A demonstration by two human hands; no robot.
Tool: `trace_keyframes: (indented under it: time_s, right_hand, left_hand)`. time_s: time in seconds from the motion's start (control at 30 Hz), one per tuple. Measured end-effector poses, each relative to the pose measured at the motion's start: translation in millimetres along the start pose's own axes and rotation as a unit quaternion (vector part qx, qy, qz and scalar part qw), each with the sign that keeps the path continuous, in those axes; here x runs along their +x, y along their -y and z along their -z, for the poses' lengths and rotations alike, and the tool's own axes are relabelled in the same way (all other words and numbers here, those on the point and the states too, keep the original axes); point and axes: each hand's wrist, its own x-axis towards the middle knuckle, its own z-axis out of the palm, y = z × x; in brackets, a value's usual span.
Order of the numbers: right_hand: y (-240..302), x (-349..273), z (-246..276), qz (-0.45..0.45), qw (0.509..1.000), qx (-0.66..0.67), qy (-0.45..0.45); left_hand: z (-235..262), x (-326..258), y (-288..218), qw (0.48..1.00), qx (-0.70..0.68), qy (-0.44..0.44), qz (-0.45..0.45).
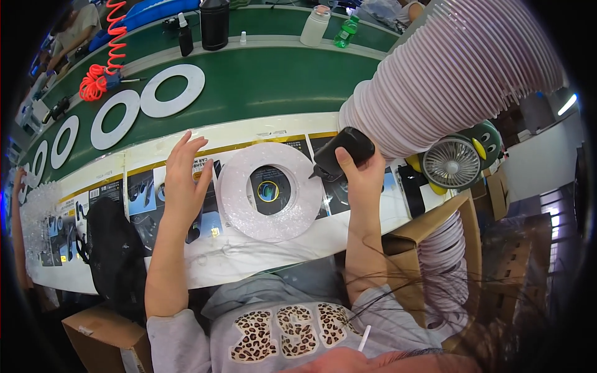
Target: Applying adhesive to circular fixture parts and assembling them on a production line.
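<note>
A tall, ridged stack of pale rings [448,74] crowds the tabletop [214,264] beside the right hand [368,171], which grips a smooth black bottle [347,150]. A flat, speckled white ring [292,222] lies between both hands; the left hand [185,177] is empty, fingers loosely spread. A round fan [452,163] and limp black bag [115,248] stand aside.

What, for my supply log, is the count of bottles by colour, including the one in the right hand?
Black: 3 (held bottle, wide bottle, slim bottle)
Whitish: 2 (larger bottle, tiny bottle)
Green: 1 (green bottle)
Total: 6
</note>
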Motion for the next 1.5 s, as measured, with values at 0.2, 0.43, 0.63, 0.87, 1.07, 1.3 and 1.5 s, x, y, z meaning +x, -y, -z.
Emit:
trace_keyframes:
  time_s: [0.2, 0.43, 0.63, 0.87, 1.07, 1.3, 1.5]
  right_hand:
    - [-5.8, -12.0, -0.3, -0.010, 1.000, 0.008, -0.022]
    - [-7.2, -13.1, -2.6, -0.012, 1.000, 0.009, -0.016]
    - [-5.6, -11.6, -3.3, -0.012, 1.000, 0.002, -0.018]
    - [-6.6, -12.9, 0.1, -0.013, 0.999, 0.031, -0.032]
    - [-5.7, -22.0, 18.6, -0.012, 0.997, 0.042, -0.059]
    - [-7.1, -26.7, 27.0, 0.001, 0.998, -0.010, -0.064]
    - [-8.7, -25.2, 27.8, 0.001, 0.998, -0.026, -0.062]
  left_hand:
    - [-1.1, -0.7, -1.6, 1.000, -0.005, 0.002, -0.005]
    - [-0.9, -1.9, 1.8, 1.000, 0.000, 0.000, -0.014]
    - [-1.0, -0.9, 1.5, 1.000, 0.006, 0.002, -0.016]
    - [-0.5, -0.2, -1.2, 1.000, 0.001, 0.006, 0.001]
    - [-1.9, -1.1, 2.0, 1.000, 0.011, 0.006, -0.003]
    - [-3.1, -0.5, -2.0, 1.000, -0.015, 0.009, 0.007]
    - [-2.3, -0.2, -2.2, 1.000, -0.009, 0.009, 0.008]
